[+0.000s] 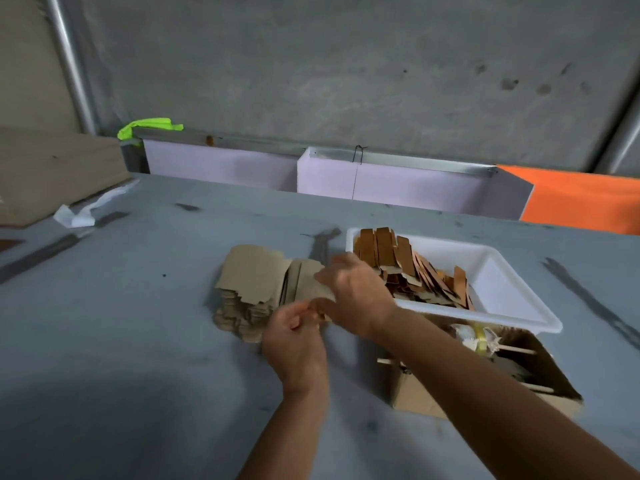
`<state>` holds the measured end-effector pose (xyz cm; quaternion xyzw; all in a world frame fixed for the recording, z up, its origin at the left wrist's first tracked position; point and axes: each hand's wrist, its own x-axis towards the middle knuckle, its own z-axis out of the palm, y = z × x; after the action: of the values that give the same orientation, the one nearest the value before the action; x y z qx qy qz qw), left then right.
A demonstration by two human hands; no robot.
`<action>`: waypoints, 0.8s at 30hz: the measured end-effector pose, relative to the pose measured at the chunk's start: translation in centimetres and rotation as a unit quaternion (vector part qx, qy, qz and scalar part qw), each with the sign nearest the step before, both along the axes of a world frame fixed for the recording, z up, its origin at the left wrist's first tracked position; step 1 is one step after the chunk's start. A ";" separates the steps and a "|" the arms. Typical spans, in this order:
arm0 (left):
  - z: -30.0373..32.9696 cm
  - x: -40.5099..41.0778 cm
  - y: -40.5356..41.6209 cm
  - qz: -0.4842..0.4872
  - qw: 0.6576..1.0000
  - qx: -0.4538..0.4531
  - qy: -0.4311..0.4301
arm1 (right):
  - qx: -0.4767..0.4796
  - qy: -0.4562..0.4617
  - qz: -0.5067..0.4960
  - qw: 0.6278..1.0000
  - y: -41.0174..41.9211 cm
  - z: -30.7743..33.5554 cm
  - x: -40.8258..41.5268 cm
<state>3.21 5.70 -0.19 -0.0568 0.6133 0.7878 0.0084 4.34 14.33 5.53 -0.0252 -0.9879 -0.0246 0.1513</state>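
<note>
Card blank (306,284) is held just over the stack (242,299) on the table (121,341), pinched at its near edge by the left hand (294,344) and gripped on its right side by the right hand (356,292), with the tray (498,282) sat right beside.

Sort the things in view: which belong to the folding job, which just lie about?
Job: left hand, right hand, held tan cardboard blank, stack of tan cardboard blanks, white plastic tray of folded brown pieces.
Lying about: crumpled white paper scrap, neon-green cloth.
</note>
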 end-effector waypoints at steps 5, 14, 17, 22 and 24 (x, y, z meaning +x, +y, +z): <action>-0.9 -0.2 -1.9 0.028 0.999 0.012 -0.009 | 0.149 -0.091 -0.035 0.984 -2.5 -2.4 -1.8; -1.0 0.3 -2.8 0.034 0.999 0.034 -0.006 | 0.159 -0.033 -0.030 0.986 -3.7 -4.1 -1.6; -1.2 0.4 -2.8 0.032 0.999 0.039 -0.010 | 0.139 -0.005 -0.021 0.990 -3.3 -4.0 -1.5; -1.7 0.4 -2.8 0.025 0.999 0.043 -0.016 | 0.135 0.070 -0.011 0.988 -3.9 -3.6 -1.0; -1.7 0.5 -2.8 0.024 0.998 0.046 -0.019 | 0.101 0.099 -0.011 0.990 -3.9 -3.8 -0.6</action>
<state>3.69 2.92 -1.93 -0.0860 0.5745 0.8140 0.0043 3.73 10.41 1.72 -0.0234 -0.9603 -0.1231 0.2494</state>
